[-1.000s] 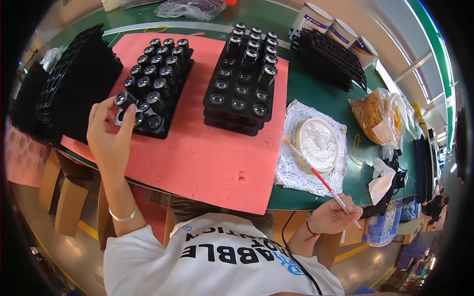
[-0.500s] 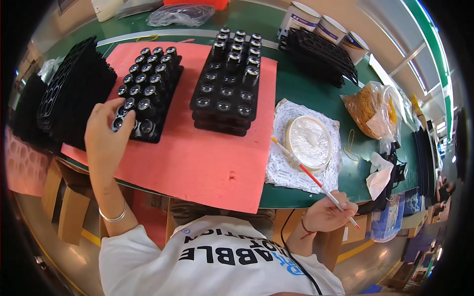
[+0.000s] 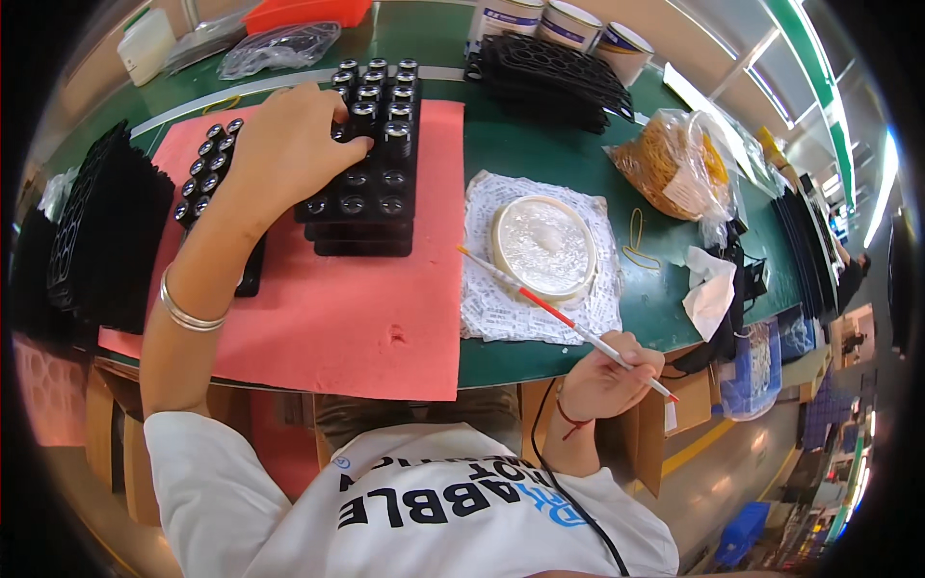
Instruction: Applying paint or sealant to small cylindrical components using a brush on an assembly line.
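Note:
My left hand (image 3: pixel 279 144) reaches over the stacked black tray (image 3: pixel 405 210) in the middle, thumb and forefinger apart beside a shiny-topped black cylinder (image 3: pixel 363 116); whether they touch it is unclear, and its other fingers are hidden. Several such cylinders stand upright in the tray's far rows, while the nearer rows show round glassy discs. A second black tray (image 3: pixel 249 275) with similar cylinders lies partly under my left forearm. Low on the right, my right hand (image 3: pixel 609 378) grips a slim paintbrush (image 3: pixel 554 310), its yellowish tip slanting toward a round dish (image 3: pixel 497 252) with a glossy, wrinkled surface.
A pink mat (image 3: pixel 337 328) lies under both trays. Patterned paper (image 3: pixel 482 313) is under the dish. Black honeycomb trays (image 3: pixel 106 226) pile up at left, others (image 3: pixel 549 82) before white cans (image 3: pixel 568 24). To the right are a bag of rubber bands (image 3: pixel 665 164) and a crumpled tissue (image 3: pixel 708 294).
My left hand has moved from the left tray across to the middle tray. My right hand still holds the paintbrush. The whole view has shifted, with things on the table appearing farther left.

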A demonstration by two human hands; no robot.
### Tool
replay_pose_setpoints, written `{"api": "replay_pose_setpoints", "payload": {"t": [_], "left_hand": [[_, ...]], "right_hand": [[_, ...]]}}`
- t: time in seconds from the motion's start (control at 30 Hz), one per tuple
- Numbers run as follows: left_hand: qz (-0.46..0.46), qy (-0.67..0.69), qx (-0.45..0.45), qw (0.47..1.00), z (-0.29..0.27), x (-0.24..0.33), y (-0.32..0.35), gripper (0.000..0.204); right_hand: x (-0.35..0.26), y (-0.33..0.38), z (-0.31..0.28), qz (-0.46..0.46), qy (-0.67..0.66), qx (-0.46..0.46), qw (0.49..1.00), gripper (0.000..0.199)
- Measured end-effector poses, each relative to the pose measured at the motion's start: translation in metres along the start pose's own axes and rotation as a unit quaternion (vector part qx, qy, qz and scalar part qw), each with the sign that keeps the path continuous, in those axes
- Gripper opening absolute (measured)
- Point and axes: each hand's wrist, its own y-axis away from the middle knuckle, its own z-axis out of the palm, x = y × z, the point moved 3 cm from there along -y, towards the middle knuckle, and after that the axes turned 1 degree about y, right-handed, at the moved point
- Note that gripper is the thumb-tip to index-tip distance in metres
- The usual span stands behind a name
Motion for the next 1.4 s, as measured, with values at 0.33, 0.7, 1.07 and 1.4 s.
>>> {"api": "replay_pose_setpoints", "payload": {"t": [0.33,0.7,1.07,1.4], "left_hand": [[0.042,0.071,0.127,0.988,-0.010,0.021,0.008,0.025],[0.156,0.389,0.002,0.908,0.003,0.068,0.066,0.034],[0.029,0.478,-0.192,0.857,0.017,0.071,0.083,0.030],[-0.145,0.608,-0.286,0.727,0.043,0.063,0.089,0.025]], "right_hand": [[-0.009,-0.013,-0.011,-0.037,0.102,0.004,0.994,0.033],[-0.029,-0.034,-0.031,-0.122,0.230,-0.022,0.965,0.039],[-0.021,-0.035,-0.010,-0.103,0.233,-0.070,0.964,0.038],[-0.001,-0.037,-0.026,0.015,0.009,0.098,0.995,0.032]]}}
